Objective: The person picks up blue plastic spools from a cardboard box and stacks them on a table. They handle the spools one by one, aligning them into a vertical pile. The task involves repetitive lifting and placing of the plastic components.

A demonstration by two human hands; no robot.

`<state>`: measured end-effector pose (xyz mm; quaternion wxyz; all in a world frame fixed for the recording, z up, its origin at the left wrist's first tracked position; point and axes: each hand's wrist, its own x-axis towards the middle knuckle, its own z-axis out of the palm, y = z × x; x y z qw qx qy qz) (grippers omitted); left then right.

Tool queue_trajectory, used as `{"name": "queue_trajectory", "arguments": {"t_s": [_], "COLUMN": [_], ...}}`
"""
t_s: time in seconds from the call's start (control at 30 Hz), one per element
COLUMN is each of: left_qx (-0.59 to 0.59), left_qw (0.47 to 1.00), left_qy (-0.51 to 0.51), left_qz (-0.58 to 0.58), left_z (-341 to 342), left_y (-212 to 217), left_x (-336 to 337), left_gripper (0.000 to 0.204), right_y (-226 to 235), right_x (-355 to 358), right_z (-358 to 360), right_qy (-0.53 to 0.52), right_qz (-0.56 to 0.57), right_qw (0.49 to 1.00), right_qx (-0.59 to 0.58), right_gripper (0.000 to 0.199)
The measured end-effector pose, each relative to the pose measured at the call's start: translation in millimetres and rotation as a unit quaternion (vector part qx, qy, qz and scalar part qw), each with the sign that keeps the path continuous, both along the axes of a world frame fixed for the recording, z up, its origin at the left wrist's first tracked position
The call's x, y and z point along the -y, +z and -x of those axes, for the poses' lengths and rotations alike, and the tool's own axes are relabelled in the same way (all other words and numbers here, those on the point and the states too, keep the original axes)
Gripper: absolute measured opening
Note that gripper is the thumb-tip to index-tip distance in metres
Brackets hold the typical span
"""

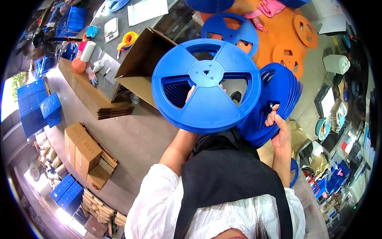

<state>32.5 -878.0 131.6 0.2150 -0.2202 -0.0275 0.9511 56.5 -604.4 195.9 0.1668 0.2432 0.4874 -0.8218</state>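
A thick stack of blue plastic reel discs (207, 105), with three wide cutouts round a small hub, is held up in front of my chest. My left hand (190, 94) reaches under it and grips it; a few fingers show through the cutouts, the rest is hidden. To the right, a second stack of blue reel discs (278, 87) stands tilted on edge, its layers fanned slightly. My right hand (279, 126) is closed on its near side, fingers hooked at a cutout. The two stacks overlap in view; whether they touch, I cannot tell.
An orange surface (274, 40) ahead bears another blue disc (230, 30), orange discs (305, 31) and a pink cloth (271, 7). Left of it stand an open cardboard box (145, 51) and a grey table (131, 30) with a scale (111, 28). Cartons (85, 149) stand on the floor.
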Motion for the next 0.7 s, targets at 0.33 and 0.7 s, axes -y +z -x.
{"name": "queue_trajectory", "arguments": {"t_s": [0.33, 0.7], "left_qx": [-0.031, -0.026], "left_qw": [0.999, 0.998], "left_qy": [0.015, 0.030], "left_qz": [-0.026, 0.046], "left_z": [-9, -38], "left_y": [-26, -3], "left_x": [2, 34], "left_gripper": [0.065, 0.077], "right_y": [-4, -13], "right_x": [3, 0], "right_z": [-1, -2], "right_qy": [-0.051, -0.029], "right_qz": [0.077, 0.028], "right_qw": [0.996, 0.998], "right_qx": [0.021, 0.047], "right_gripper": [0.034, 0.029]}}
